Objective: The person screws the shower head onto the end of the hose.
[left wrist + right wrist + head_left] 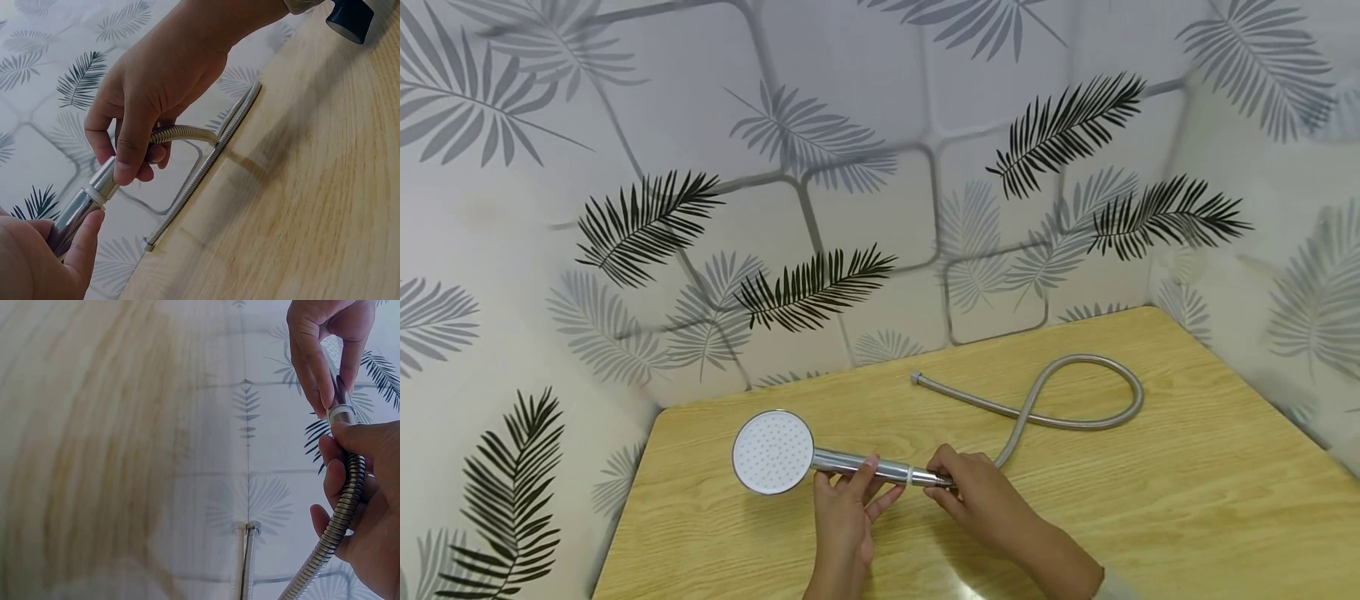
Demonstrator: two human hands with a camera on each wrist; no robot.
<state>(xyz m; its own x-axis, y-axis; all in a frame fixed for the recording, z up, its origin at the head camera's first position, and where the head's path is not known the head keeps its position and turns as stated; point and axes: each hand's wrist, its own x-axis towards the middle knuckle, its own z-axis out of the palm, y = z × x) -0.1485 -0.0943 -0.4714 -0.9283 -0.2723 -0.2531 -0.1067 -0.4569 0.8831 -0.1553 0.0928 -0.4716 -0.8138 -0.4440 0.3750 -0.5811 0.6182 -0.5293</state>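
Observation:
A round white-faced shower head (772,452) with a chrome handle (850,461) is held above the wooden table. My left hand (846,518) grips the handle, thumb on one side and fingers on the other. At the handle's lower end, my right hand (981,500) pinches the metal collar where the ribbed metal shower hose (342,522) meets it. The right fingers hide part of that joint. From there the hose (1078,423) runs back onto the table in a loop, its free end nut (916,378) pointing left.
The light wooden table (1157,517) ends against leaf-patterned walls (880,208) at the back and sides. A dark blue object (350,22) shows at the top right of the left wrist view, only partly in frame.

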